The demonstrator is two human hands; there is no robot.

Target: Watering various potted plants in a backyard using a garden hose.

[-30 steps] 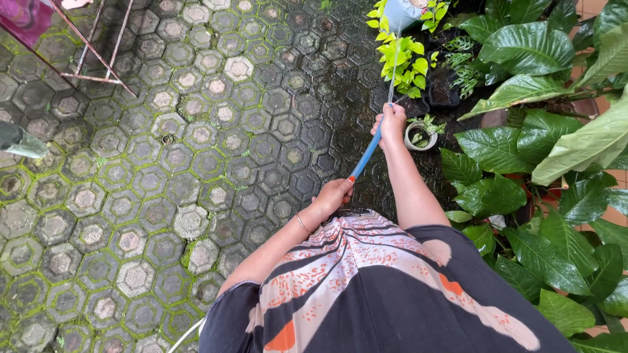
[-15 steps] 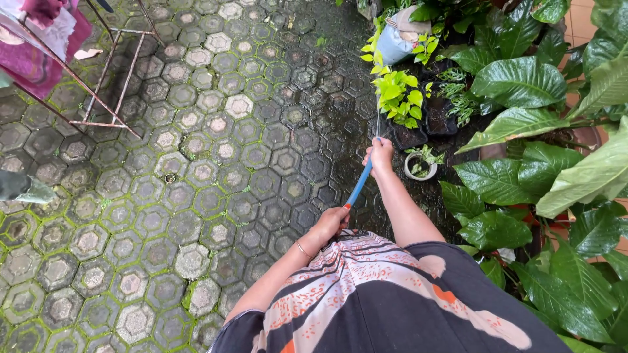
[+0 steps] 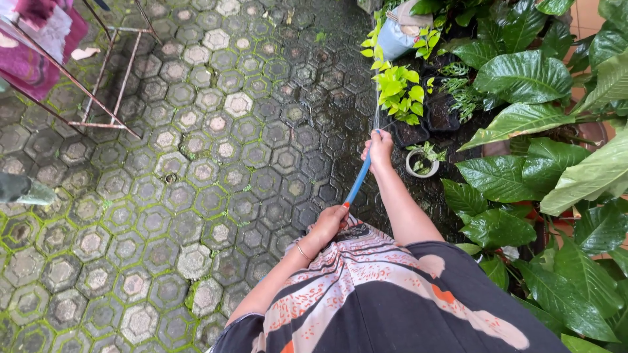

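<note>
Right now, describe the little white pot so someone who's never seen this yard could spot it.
Start at the bank of big glossy leaves on the right, where it meets the wet pavers. Just right of the right hand gripping the blue hose sits the white pot, round with a small sprig. Its neighbours are black pots; it alone is white.

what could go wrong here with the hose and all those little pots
The paving is wet and mossy in the joints, so a step could slip. The blue hose, gripped by the right hand and left hand, streams toward small pots; the jet might wash soil out of the black pot or tip the small white pot.
</note>
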